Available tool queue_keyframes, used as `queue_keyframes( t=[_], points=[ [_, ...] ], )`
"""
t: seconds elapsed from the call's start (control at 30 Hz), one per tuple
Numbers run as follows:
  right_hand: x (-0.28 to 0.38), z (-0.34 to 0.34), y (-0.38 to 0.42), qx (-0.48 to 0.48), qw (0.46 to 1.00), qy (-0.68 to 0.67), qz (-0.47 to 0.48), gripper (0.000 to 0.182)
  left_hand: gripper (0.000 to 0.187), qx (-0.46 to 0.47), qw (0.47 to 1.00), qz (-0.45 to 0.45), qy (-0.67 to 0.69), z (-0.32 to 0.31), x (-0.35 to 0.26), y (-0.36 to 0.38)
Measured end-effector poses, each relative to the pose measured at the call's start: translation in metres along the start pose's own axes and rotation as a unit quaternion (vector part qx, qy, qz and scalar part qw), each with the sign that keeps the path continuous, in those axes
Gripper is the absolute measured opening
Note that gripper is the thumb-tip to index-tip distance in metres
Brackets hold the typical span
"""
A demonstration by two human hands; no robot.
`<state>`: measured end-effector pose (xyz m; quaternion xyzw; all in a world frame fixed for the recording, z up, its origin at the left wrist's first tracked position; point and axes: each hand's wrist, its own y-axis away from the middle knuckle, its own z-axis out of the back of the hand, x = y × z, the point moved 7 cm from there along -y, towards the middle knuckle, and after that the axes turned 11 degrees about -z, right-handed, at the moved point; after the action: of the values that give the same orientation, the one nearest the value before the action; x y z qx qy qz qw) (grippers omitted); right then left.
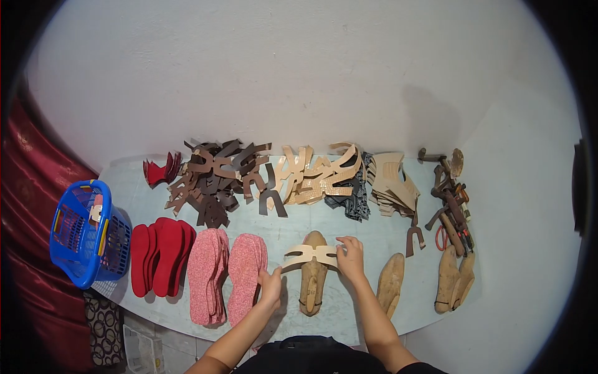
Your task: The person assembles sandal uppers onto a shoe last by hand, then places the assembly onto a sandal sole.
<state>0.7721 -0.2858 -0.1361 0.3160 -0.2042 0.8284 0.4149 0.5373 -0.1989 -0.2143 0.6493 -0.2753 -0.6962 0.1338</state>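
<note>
A beige X-shaped sandal upper [309, 252] lies across a wooden shoe last [312, 288] in front of me, its arms spreading to both sides. My left hand [270, 287] is closed at the upper's lower left arm, close to the pink soles. At its right end, my right hand [351, 258] pinches the upper with bent fingers. The last stands lengthwise, with its toe end away from me and a dark band near its heel. How far the upper touches the last is hard to make out.
Pink soles [208, 274] and red soles [163, 255] are stacked left, beside a blue basket [101, 249]. Brown uppers [215, 177], beige uppers [311, 181] and tan pieces [391, 181] pile along the wall. Right are another last [390, 283], more lasts [447, 280] and hammers [451, 206].
</note>
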Motion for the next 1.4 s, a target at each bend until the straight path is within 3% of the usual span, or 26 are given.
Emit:
queue_keyframes(
  t=[0.03, 0.07, 0.1, 0.17, 0.23, 0.3, 0.43, 0.87, 1.03, 1.4],
  points=[
    [0.007, 0.000, 0.002, 0.014, 0.999, -0.023, 0.032, 0.023, 0.038, -0.063, 0.974, -0.152, -0.156, 0.005, -0.028, 0.012],
    [0.013, -0.002, 0.004, 0.027, 0.997, -0.046, 0.064, 0.023, 0.042, -0.122, 0.897, -0.296, -0.304, 0.003, -0.055, 0.025],
    [0.015, -0.004, 0.004, 0.029, 0.997, -0.045, 0.060, 0.023, 0.042, -0.119, 0.897, -0.294, -0.307, 0.001, -0.057, 0.021],
    [0.026, -0.012, 0.007, 0.045, 0.992, -0.058, 0.099, 0.023, 0.047, 0.121, 0.876, -0.412, -0.218, -0.036, -0.068, 0.018],
    [0.022, -0.030, 0.008, 0.072, 0.991, -0.063, 0.089, 0.027, 0.050, 0.155, 0.872, -0.406, -0.226, -0.056, -0.063, 0.011],
    [0.020, -0.046, 0.012, 0.104, 0.991, -0.029, 0.078, 0.036, 0.053, 0.194, 0.834, -0.422, -0.297, -0.078, -0.053, 0.000],
    [0.010, -0.060, 0.023, 0.160, 0.987, 0.003, 0.020, 0.043, 0.058, 0.281, 0.830, -0.339, -0.343, -0.096, -0.019, -0.022],
    [-0.004, -0.073, 0.034, 0.104, 0.992, -0.062, 0.015, 0.042, 0.059, 0.304, 0.866, -0.282, -0.279, -0.097, -0.015, -0.023],
    [-0.002, -0.071, 0.034, 0.098, 0.993, -0.062, 0.017, 0.043, 0.057, 0.290, 0.835, -0.257, -0.391, -0.097, -0.017, -0.025],
    [-0.001, -0.070, 0.034, 0.093, 0.992, -0.081, 0.020, 0.042, 0.052, 0.310, 0.780, -0.366, -0.402, -0.103, -0.039, -0.032]
  ],
)
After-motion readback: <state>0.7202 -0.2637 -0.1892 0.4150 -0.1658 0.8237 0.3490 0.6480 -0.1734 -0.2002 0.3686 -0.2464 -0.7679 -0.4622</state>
